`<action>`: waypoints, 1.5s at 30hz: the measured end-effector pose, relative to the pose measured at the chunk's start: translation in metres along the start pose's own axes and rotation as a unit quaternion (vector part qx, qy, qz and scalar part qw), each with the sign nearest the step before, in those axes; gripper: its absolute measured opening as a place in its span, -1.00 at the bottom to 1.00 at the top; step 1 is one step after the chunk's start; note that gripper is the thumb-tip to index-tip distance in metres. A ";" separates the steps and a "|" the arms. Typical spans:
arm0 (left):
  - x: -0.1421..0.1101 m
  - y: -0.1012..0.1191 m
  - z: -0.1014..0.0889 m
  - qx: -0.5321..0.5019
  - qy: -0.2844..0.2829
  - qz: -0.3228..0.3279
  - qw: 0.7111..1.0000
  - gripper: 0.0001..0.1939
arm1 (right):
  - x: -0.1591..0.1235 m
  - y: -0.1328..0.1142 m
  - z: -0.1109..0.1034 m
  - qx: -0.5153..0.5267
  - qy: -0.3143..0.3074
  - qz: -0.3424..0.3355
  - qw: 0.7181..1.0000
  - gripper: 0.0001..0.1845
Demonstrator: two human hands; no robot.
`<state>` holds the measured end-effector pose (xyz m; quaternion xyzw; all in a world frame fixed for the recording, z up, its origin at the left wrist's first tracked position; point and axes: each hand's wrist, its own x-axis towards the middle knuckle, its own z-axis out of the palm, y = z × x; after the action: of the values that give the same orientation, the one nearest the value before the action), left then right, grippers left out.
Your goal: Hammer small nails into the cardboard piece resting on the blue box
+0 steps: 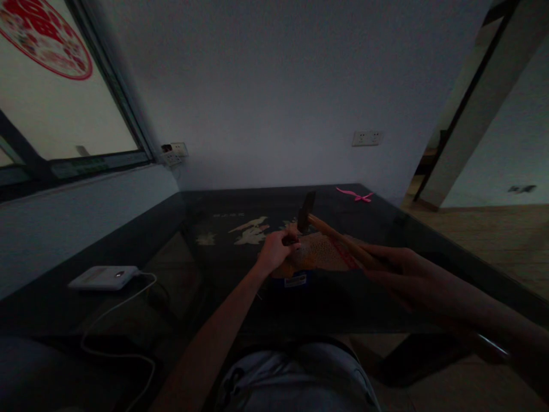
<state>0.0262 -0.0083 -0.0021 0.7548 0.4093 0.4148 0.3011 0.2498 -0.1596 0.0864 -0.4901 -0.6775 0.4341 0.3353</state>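
My right hand is wrapped round the wooden handle of a hammer. The hammer's dark metal head is raised just to the right of my left hand. The fingers of that hand are closed round a small dark brown thing, too dim to name, above a flat, speckled brown piece. This piece lies on the dark table, with a red band towards its right end. A blue and white label shows at its near edge.
On the left of the dark glossy table a white power bank lies with a white cable trailing off the near edge. A pink ribbon lies at the far right corner. A wall stands behind the table.
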 end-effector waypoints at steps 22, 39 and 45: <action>0.000 -0.001 -0.001 0.004 -0.009 -0.012 1.000 -0.96 | -0.005 0.008 0.005 -0.060 0.067 -0.011 0.996 -0.48; 0.000 0.005 0.000 0.001 -0.007 -0.027 1.000 -0.95 | -0.006 0.001 0.006 -0.092 0.022 -0.015 0.995 -0.44; 0.001 0.000 -0.001 0.014 -0.021 -0.033 0.999 -0.95 | -0.004 0.012 0.009 -0.113 0.019 0.023 0.993 -0.44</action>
<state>0.0256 -0.0076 -0.0009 0.7539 0.4330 0.3826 0.3127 0.2471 -0.1637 0.0718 -0.5482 -0.7045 0.3530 0.2803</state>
